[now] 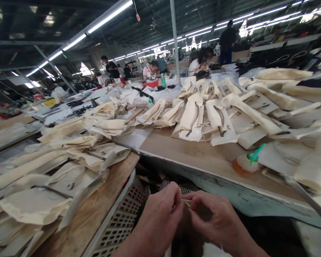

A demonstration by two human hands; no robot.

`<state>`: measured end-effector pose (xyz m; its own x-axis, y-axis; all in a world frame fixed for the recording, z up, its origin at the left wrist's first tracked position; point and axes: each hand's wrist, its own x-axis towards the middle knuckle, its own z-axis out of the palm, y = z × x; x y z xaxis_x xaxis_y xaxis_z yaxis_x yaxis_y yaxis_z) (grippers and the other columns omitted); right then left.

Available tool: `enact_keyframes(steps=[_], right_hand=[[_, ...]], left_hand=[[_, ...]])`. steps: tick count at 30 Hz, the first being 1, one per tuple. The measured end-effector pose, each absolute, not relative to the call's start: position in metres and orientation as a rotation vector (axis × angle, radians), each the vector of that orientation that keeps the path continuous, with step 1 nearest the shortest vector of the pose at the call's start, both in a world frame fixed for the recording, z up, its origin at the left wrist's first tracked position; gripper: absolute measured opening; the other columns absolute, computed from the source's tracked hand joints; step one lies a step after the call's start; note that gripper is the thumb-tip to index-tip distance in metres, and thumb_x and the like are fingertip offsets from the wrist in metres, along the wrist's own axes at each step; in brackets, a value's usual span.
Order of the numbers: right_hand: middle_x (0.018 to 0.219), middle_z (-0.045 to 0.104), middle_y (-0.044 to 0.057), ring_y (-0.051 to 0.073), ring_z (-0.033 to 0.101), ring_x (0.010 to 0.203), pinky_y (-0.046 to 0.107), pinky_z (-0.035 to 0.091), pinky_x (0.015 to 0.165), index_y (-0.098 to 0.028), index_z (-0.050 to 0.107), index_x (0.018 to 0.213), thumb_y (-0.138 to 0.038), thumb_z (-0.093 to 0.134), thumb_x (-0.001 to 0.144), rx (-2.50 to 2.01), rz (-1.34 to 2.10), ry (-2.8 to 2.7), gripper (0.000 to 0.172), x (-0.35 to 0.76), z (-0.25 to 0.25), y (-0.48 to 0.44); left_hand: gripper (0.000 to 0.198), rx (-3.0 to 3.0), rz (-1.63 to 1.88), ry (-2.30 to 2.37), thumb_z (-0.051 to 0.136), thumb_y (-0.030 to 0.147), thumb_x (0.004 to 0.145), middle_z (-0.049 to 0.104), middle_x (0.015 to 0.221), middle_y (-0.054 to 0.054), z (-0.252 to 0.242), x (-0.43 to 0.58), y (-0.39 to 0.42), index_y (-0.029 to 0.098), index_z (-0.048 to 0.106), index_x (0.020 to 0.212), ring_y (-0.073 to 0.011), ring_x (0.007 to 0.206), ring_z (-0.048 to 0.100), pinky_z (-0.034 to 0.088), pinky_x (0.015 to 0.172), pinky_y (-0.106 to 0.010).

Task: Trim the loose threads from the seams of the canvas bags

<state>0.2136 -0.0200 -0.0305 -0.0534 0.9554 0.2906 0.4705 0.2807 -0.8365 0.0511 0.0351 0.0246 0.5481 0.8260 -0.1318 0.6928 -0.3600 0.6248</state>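
Observation:
Close to my lap, my left hand (pixel 164 214) and my right hand (pixel 216 217) are near each other, fingers pinched. Between them runs the pale edge of a dark brown piece of material (pixel 186 226), gripped from both sides. The piece hangs down from the fingertips; its lower part is dark and partly hidden by the hands, so its exact kind cannot be made out. Left of my left hand stands a white slotted plastic basket (pixel 123 217). Ahead is the worktable's front edge (pixel 192 167).
Cream fabric pieces with zippers (pixel 191 116) lie in piles across the table, with more cream pieces (pixel 42 200) on a wooden board (pixel 96 192) at left. A glue bottle with a green nozzle (pixel 244 165) stands at right. A metal pole (pixel 176 43) rises behind; several people work beyond.

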Motion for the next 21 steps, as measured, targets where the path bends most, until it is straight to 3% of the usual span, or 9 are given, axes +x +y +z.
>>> enact_keyframes(steps=[11, 15, 21], right_hand=[[0.094, 0.074, 0.001, 0.013, 0.070, 0.084, 0.018, 0.052, 0.074, -0.021, 0.057, 0.072, -0.007, 0.054, 0.075, -1.248, 0.662, -1.704, 0.015, 0.220, -0.031, -0.020], [0.087, 0.073, -0.001, 0.011, 0.069, 0.075, 0.017, 0.051, 0.066, -0.021, 0.055, 0.070, -0.007, 0.052, 0.074, -1.230, 0.623, -1.670, 0.015, 0.217, -0.028, -0.021], [0.080, 0.072, -0.002, 0.011, 0.067, 0.068, 0.018, 0.049, 0.061, -0.022, 0.055, 0.068, -0.011, 0.050, 0.074, -1.229, 0.557, -1.585, 0.013, 0.209, -0.029, -0.021]], left_hand=[[0.015, 2.210, 0.277, 1.099, 0.049, 0.006, 0.085, 0.056, 0.079, 0.004, 0.025, 0.051, 0.035, 0.019, 0.052, 0.079, -0.0114, 0.072, 0.052, 0.034, 0.064, -0.021], [0.025, 2.306, 0.243, 0.949, 0.043, 0.005, 0.088, 0.058, 0.092, 0.002, 0.025, 0.047, 0.039, 0.022, 0.060, 0.091, -0.0125, 0.081, 0.056, 0.039, 0.072, -0.021], [0.033, 2.328, 0.235, 0.900, 0.043, 0.002, 0.086, 0.059, 0.093, 0.001, 0.027, 0.045, 0.040, 0.025, 0.064, 0.096, -0.0128, 0.085, 0.058, 0.040, 0.075, -0.020]])
